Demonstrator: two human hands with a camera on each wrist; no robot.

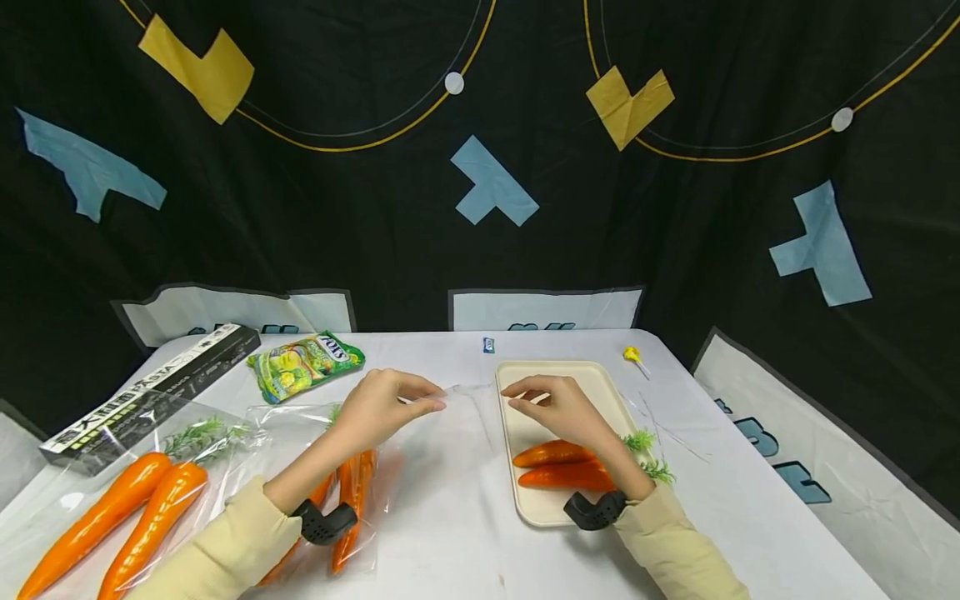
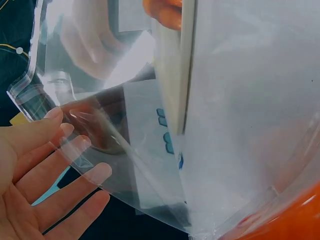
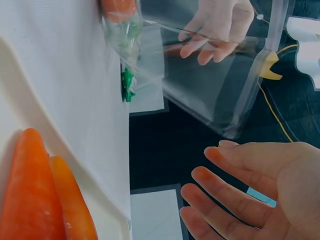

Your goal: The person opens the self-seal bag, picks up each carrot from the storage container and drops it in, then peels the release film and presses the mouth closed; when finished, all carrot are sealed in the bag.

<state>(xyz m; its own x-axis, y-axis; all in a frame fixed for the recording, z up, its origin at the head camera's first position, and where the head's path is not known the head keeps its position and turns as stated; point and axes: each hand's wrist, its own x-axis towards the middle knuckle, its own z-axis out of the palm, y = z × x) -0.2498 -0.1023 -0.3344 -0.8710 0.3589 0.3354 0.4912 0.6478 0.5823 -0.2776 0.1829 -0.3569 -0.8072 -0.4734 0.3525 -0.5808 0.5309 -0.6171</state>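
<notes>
My left hand pinches the edge of a clear plastic bag between thumb and index finger, its other fingers spread. The bag hangs over the white table and looks empty. My right hand is close to the bag's far corner, fingers loosely bent, with nothing visible in its grasp. Below the right hand lies a cream tray with two orange carrots, their green tops partly behind the right wrist. Left of the bag, more carrots lie in clear bags, partly hidden by the left arm.
Two more bagged carrots lie at the front left. Behind them are a long black box and a green snack packet. A small blue packet and a yellow lollipop-like item are near the back edge.
</notes>
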